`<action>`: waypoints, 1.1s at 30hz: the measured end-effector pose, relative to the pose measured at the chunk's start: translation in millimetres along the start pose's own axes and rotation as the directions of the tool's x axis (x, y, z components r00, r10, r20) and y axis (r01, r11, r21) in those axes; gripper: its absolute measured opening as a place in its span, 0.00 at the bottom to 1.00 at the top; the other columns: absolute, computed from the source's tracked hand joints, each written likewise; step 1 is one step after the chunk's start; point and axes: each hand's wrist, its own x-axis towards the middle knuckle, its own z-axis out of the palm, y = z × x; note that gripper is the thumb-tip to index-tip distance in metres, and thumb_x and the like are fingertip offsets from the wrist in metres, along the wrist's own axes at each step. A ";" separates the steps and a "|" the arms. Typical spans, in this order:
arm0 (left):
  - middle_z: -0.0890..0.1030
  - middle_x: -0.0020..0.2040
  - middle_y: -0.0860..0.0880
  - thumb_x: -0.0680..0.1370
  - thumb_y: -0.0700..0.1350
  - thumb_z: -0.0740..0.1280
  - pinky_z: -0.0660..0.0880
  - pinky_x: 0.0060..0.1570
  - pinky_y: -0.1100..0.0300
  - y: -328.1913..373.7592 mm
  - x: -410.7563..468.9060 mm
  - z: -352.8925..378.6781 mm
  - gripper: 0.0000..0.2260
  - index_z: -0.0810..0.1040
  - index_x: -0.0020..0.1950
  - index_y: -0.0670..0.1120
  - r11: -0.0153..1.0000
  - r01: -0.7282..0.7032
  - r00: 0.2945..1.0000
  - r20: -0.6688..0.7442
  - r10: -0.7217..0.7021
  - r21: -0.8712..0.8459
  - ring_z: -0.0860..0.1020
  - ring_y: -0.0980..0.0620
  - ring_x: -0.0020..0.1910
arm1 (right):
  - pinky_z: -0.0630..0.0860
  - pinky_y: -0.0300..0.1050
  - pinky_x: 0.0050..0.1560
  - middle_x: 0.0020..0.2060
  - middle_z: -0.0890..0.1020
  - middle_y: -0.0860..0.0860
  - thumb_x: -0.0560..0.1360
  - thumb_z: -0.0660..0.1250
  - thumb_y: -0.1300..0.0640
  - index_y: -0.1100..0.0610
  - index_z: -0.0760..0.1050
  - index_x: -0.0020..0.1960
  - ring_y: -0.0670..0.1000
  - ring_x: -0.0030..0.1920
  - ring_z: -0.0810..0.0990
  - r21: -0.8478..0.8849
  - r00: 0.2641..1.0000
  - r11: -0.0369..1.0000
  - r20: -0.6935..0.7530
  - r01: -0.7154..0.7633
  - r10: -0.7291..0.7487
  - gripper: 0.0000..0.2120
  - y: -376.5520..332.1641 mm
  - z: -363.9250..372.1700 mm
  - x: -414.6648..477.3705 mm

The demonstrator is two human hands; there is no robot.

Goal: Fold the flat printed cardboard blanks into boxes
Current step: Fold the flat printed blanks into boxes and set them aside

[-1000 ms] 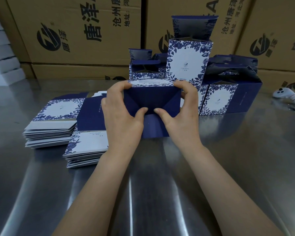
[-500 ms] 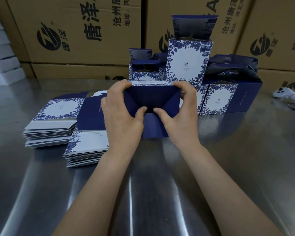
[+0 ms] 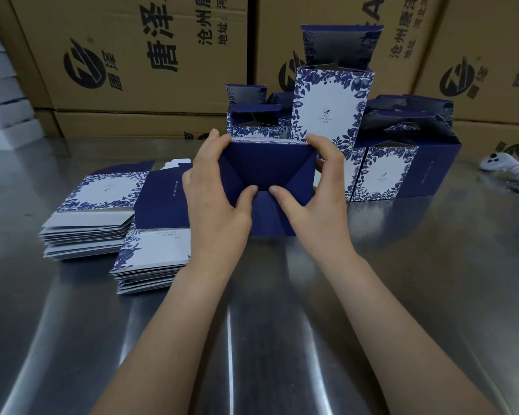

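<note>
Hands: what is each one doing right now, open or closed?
Left hand: closed, holding the blue box.
Right hand: closed, holding the same box.

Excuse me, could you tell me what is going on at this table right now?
A person is folding a navy box at the steel table. The left hand and right hand grip its sides, thumbs pressing the end flaps together at the middle. Two stacks of flat blanks lie to the left, and folded boxes stand behind.
</note>
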 end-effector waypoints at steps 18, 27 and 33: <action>0.67 0.68 0.65 0.76 0.41 0.70 0.67 0.64 0.66 1.3 -0.7 1.1 0.32 0.60 0.76 0.53 0.997 -0.006 1.000 0.026 0.008 -0.073 0.68 0.60 0.64 | 0.66 0.50 0.71 0.70 0.66 0.42 0.70 0.74 0.56 0.53 0.60 0.74 0.43 0.71 0.64 0.071 0.993 0.991 0.037 -0.114 0.112 0.37 -8.4 -5.6 0.5; 0.71 0.72 0.48 0.80 0.47 0.55 0.66 0.69 0.45 8.8 -3.6 -3.1 0.19 0.68 0.72 0.48 0.973 -0.052 0.999 0.001 0.053 -0.226 0.69 0.48 0.70 | 0.59 0.24 0.65 0.69 0.62 0.48 0.64 0.75 0.40 0.50 0.60 0.73 0.39 0.69 0.61 0.048 0.977 0.977 0.045 -0.209 0.207 0.43 -9.8 -4.5 -0.5; 0.70 0.73 0.42 0.80 0.44 0.52 0.62 0.73 0.48 15.6 -4.7 -1.8 0.21 0.73 0.69 0.39 0.967 -0.180 0.977 0.078 0.197 -0.181 0.66 0.44 0.73 | 0.64 0.30 0.66 0.68 0.62 0.45 0.56 0.71 0.31 0.45 0.58 0.75 0.39 0.68 0.64 0.138 0.933 0.924 0.080 -0.358 0.350 0.52 -10.1 -1.3 2.2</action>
